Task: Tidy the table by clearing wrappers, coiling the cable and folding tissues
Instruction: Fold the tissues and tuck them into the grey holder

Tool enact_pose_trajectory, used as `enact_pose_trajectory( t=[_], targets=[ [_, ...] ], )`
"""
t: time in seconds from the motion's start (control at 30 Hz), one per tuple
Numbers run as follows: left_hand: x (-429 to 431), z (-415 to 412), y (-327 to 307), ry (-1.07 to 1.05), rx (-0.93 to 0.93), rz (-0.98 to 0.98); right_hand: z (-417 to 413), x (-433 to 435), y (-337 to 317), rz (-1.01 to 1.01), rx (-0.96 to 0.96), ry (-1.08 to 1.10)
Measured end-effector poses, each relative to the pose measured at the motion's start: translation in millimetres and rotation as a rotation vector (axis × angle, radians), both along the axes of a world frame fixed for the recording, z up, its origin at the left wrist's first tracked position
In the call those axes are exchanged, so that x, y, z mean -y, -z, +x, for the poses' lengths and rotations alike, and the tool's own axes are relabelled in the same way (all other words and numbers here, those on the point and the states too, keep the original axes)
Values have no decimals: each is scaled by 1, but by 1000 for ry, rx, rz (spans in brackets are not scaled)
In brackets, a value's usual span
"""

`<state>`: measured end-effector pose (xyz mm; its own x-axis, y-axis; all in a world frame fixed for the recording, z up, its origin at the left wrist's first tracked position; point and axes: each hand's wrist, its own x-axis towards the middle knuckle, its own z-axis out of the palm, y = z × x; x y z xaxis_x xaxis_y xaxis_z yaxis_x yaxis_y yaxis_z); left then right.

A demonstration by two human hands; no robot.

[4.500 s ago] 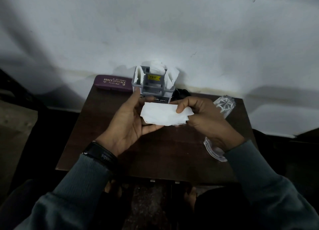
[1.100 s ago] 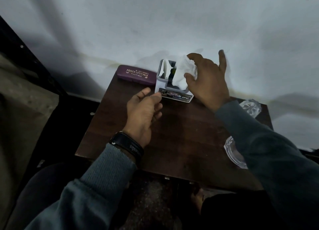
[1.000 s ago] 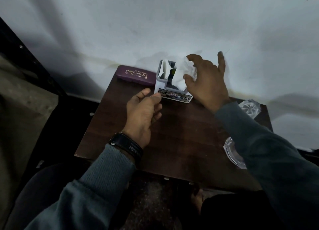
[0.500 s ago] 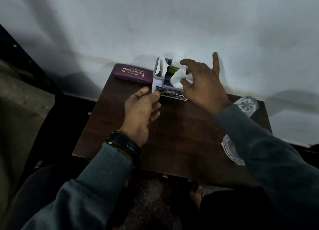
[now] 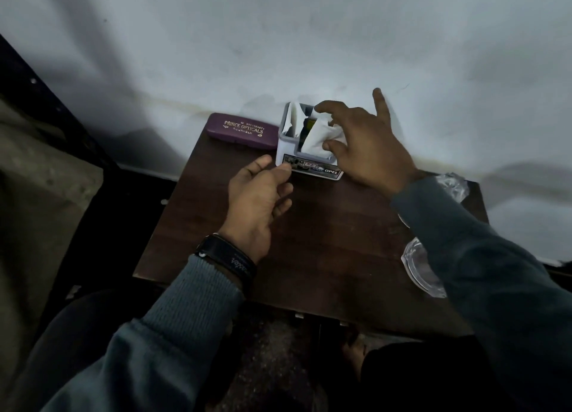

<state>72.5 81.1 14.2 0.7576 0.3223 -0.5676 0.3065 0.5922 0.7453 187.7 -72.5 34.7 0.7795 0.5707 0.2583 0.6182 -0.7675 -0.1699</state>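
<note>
A small white holder box (image 5: pixel 289 154) with an OPEL label stands at the back of the dark wooden table (image 5: pixel 325 241), against the wall. My right hand (image 5: pixel 363 145) pinches a folded white tissue (image 5: pixel 318 136) between thumb and fingers and pushes it down into the box's right side, little finger raised. Another white tissue (image 5: pixel 294 117) stands in the box's left compartment. My left hand (image 5: pixel 258 195) rests on the table with its fingertips touching the box's front left corner, loosely curled and holding nothing.
A purple spectacle case (image 5: pixel 243 130) lies at the table's back left, beside the box. Clear plastic wrappers (image 5: pixel 416 266) lie along the table's right edge, partly hidden by my right sleeve, and another clear wrapper (image 5: pixel 452 182) sits at the back right corner.
The tissue I held in both hands went to the box in my right hand. Over the last second it sank lower into the right compartment. My left hand stayed at the box's front.
</note>
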Motion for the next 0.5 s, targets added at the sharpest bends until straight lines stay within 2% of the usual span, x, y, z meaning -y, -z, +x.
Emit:
enact_pose_trajectory(
  t=[0.27, 0.5],
  targets=[
    [2, -1, 0, 22, 10, -2, 5, -10, 8, -153, 10, -13],
    [3, -2, -1, 36, 10, 4, 5, -7, 8, -114, 149, -16]
  ],
)
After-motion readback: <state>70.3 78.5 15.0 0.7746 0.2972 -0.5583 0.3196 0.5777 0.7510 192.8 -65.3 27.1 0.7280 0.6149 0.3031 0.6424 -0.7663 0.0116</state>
